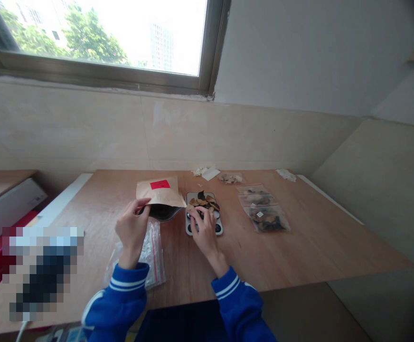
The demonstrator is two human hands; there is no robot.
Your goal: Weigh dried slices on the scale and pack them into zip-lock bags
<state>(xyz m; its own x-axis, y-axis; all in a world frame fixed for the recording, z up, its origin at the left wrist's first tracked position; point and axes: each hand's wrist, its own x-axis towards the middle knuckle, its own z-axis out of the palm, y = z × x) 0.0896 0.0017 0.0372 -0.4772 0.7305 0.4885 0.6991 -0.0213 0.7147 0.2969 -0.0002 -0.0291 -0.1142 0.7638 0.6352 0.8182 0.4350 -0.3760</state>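
Observation:
My left hand (135,228) grips the near edge of a brown kraft paper bag (161,195) with a red label. The bag lies tilted, and its dark-lined mouth gapes toward me. Just right of it is a small white digital kitchen scale (192,195). Dried brown and dark slices (210,204) are heaped on the scale's plate. Over the near part of the scale, my right hand (204,231) has its fingers closed at a dried slice (191,209) beside the bag's mouth. The fingertips partly cover that slice and hide the scale's display.
Clear zip bags (154,256) lie under my left wrist. Filled zip bags of dried pieces (264,211) rest at right, with a smaller bag (231,178) behind. Crumpled white paper (210,173) sits by the wall. A blurred dark object (45,275) with a cable is at left.

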